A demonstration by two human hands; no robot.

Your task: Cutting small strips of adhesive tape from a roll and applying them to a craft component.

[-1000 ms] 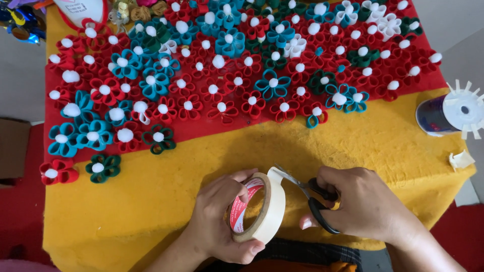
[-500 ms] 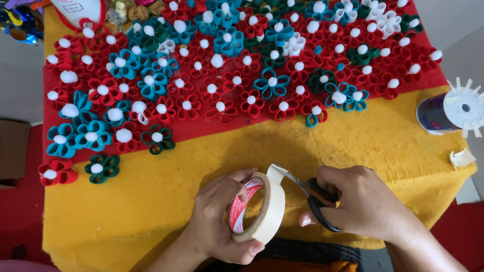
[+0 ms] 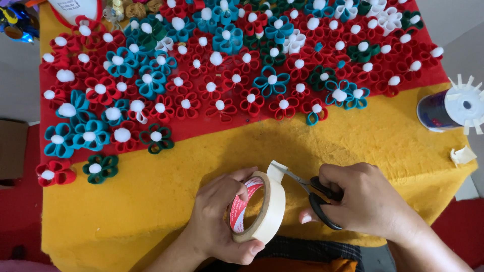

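Observation:
My left hand [image 3: 217,219] grips a roll of cream masking tape [image 3: 264,211] upright near the table's front edge, fingers through its core. A short free end of tape [image 3: 276,171] sticks up from the roll's top. My right hand [image 3: 365,199] holds black-handled scissors [image 3: 312,194], whose blades point left and meet the tape's free end. Both hands hover over the yellow felt cloth [image 3: 166,186].
Many red, teal, green and white felt flowers with white pompom centres [image 3: 222,70] cover a red cloth [image 3: 201,128] across the far half. A dark spool with a white toothed cap [image 3: 451,108] lies at the right edge, with a tape scrap [image 3: 462,155] beside it.
The hands, the tape roll and the scissors stay almost where they were. The scissor blades remain at the tape's free end.

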